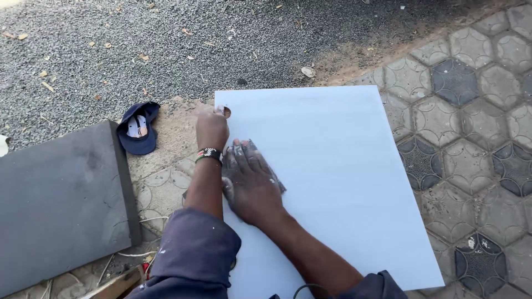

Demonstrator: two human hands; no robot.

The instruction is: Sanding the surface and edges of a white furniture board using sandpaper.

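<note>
A large pale blue-white board (pixel 343 177) lies flat on the paved ground. My left hand (pixel 212 128), with a beaded bracelet on the wrist, grips the board's left edge near its far corner. My right hand (pixel 250 182) presses flat on a dusty grey piece of sandpaper (pixel 256 152) lying on the board's left part; only the sheet's edges show around my fingers. Both arms wear dark blue rolled sleeves with paint specks.
A dark grey panel (pixel 61 199) lies at the left. A navy cap (pixel 137 128) sits upside down beside it. Hexagonal paving stones (pixel 471 111) cover the right side, gravel (pixel 166 39) the far side. Cables and a wooden piece (pixel 119 279) lie near my left elbow.
</note>
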